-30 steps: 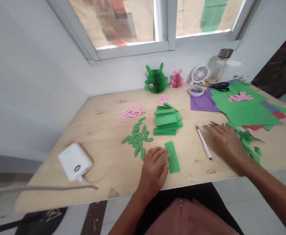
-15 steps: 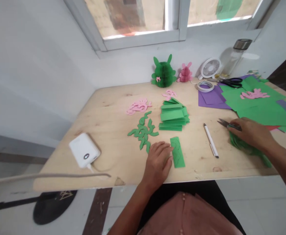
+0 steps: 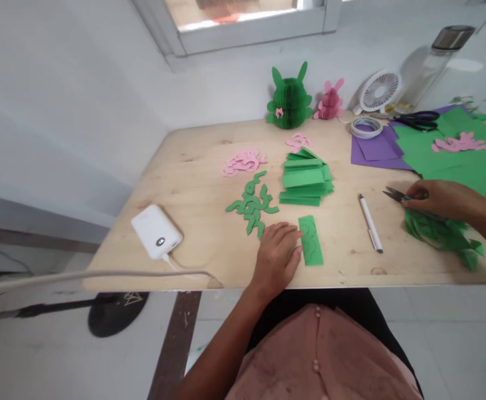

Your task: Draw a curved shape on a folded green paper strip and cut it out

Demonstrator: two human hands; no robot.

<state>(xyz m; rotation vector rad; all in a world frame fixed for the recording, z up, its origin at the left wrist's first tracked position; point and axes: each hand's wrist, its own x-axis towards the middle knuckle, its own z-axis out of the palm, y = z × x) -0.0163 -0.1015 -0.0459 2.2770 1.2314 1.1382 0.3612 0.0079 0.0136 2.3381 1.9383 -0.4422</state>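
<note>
My left hand [image 3: 278,255] rests on the wooden table, fingers stretched out flat, its fingertips at the left edge of a green paper strip [image 3: 311,241]. A curvy outline is drawn on that strip. To the right, my right hand [image 3: 434,197] is closed around a pair of scissors [image 3: 397,194], blades pointing left. Beneath this hand lies a crumpled heap of green paper scraps [image 3: 438,233]. A white pen [image 3: 370,223] lies between the two hands. Cut green wavy pieces [image 3: 251,205] are piled just beyond my left hand, beside a stack of green strips [image 3: 305,178].
Pink cut pieces [image 3: 245,162] lie farther back. Paper rabbits in green [image 3: 289,103] and pink [image 3: 330,103], a fan [image 3: 379,91] and a bottle [image 3: 438,61] stand by the wall. Tape [image 3: 366,129], black scissors [image 3: 416,120] and paper sheets [image 3: 417,150] sit right. A power bank [image 3: 156,230] is left.
The camera view has tilted down and shifted left, so the table appears higher and farther right. My left hand stays by the strip; my right hand still grips the scissors above the scraps.
</note>
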